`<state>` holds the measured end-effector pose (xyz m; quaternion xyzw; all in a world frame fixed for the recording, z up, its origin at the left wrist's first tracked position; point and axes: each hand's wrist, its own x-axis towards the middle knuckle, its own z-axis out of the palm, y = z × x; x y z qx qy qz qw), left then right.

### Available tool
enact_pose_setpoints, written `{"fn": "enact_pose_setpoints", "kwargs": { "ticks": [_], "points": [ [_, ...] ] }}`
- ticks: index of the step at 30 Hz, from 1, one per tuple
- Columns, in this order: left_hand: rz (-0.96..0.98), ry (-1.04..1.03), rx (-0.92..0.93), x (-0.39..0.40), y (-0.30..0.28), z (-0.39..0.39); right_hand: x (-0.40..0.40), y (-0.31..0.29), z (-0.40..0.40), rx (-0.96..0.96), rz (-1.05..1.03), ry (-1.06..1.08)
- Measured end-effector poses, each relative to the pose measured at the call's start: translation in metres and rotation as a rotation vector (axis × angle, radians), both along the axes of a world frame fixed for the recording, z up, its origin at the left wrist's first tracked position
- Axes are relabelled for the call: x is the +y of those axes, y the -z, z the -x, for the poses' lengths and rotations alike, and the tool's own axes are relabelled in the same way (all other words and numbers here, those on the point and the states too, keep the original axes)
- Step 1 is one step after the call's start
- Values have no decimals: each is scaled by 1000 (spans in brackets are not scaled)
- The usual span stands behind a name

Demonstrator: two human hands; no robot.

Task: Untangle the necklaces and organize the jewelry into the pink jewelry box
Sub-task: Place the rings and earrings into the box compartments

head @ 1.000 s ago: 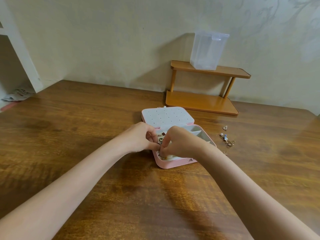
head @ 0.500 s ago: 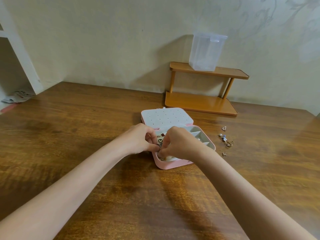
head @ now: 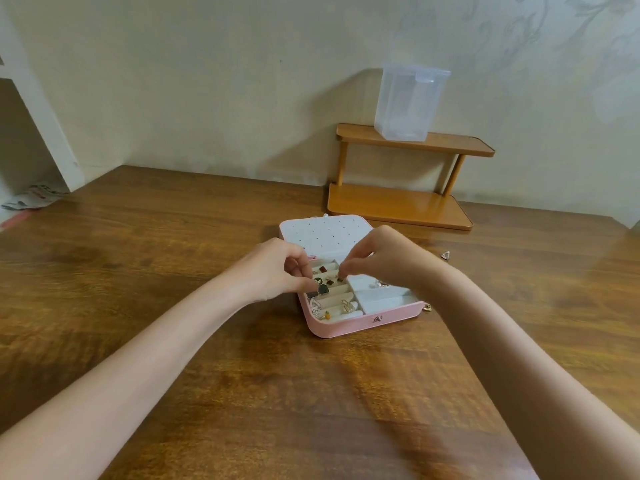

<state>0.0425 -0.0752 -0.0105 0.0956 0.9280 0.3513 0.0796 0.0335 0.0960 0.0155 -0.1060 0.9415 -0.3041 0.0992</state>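
The pink jewelry box (head: 349,325) lies open near the middle of the worktop (head: 173,271), its dotted white lid (head: 325,233) folded back toward the far edge and its ring-roll rows (head: 332,292) already holding several small pieces, among them a dark heart-shaped one (head: 323,289). The right hand (head: 388,259) hovers over the upper rows with thumb and forefinger closed to a tight pinch; something tiny seems to be between them, though it is too small and blurred to name. The left hand (head: 277,271) sits at the box's left rim, fingers curled inward toward the rolls, and whether they hold a piece or only steady the box cannot be told. The main risk, as I judge it, is the pinched piece slipping as it is pressed into a slot, dropping among the seated pieces or bouncing onto the worktop, where it would be hard to spot against the wood grain. A push on the rolls could also nudge neighbouring pieces loose, and pressure on the left rim could slide the light box. A triangular piece (head: 446,255) lies loose toward the right edge and a gold piece (head: 427,308) sits just beside the box's right corner; either forearm could sweep them off. Behind stand a wooden shelf (head: 398,206) and a clear container (head: 408,102).
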Motion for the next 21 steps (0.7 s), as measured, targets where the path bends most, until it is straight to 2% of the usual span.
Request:
{"fn": "enact_pose_setpoints", "kwargs": {
  "ticks": [3, 11, 21],
  "points": [
    [-41, 17, 22, 6, -3, 0, 10, -3, -2, -10, 12, 4],
    [94, 61, -8, 8, -5, -1, -9, 14, -23, 38, -141, -196],
    [139, 67, -39, 7, -4, -1, -21, 18, -18, 27, -204, -242]
  ]
}}
